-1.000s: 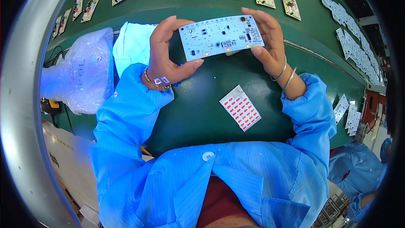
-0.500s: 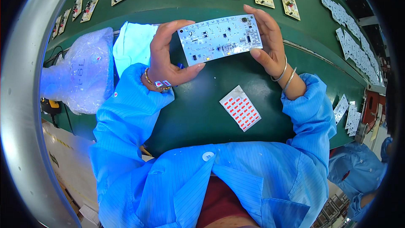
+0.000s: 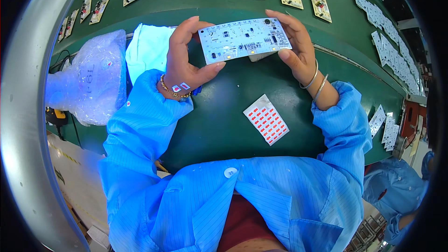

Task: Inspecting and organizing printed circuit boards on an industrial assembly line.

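The white circuit board (image 3: 244, 40) is held beyond the sticker sheet (image 3: 266, 120), its short ends clamped between thumb and fingers of the left hand (image 3: 184, 58) and right hand (image 3: 302, 50), though far-side contact is hidden. It should handle light, stiff and fragile, best taken by its edges. A bubble-wrapped bundle (image 3: 95, 81) lies left of the sheet.

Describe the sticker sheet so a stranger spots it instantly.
On the green table, look between the two blue sleeves, below the held white circuit board. A pale sticker sheet lies there, askew; its rows of red arrows set it apart from the board.
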`<state>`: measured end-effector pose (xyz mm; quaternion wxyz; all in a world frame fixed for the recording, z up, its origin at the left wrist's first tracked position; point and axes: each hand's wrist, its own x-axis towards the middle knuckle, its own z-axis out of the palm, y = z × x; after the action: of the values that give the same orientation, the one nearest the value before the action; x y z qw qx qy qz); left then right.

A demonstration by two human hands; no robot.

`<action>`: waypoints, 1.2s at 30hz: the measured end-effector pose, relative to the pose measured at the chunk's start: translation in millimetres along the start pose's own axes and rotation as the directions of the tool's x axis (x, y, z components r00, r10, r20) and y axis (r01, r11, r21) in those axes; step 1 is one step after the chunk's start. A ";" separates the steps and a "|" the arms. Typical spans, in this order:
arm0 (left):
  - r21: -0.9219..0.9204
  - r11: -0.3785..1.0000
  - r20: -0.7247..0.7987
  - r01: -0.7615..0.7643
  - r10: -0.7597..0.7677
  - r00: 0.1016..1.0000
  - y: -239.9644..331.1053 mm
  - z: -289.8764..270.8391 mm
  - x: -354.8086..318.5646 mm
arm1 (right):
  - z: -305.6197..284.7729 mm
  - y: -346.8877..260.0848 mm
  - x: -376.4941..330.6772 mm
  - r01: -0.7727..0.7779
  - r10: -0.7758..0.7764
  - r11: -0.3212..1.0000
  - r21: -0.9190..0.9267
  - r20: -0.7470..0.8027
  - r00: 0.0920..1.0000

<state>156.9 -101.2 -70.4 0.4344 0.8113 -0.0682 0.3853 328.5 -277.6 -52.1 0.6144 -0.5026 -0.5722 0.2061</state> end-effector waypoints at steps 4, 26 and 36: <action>-0.059 0.996 -0.077 0.061 -0.066 0.995 0.3 3.8 -0.1 | 3.7 -0.2 1.3 0.024 -0.025 1.000 -0.012 -0.061 0.998; -0.685 0.236 0.367 0.689 -0.705 0.606 11.6 -3.7 24.9 | -0.1 -9.9 6.1 -0.545 0.647 0.552 0.631 0.088 0.758; -0.704 0.211 0.377 0.678 -0.698 0.608 8.0 -4.7 24.1 | 0.1 -8.2 7.2 -0.556 0.657 0.509 0.657 0.120 0.744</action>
<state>167.4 -97.2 -47.2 0.8709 0.4634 0.1390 0.0863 327.6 -275.0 -41.6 0.6769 -0.4354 -0.2027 0.5579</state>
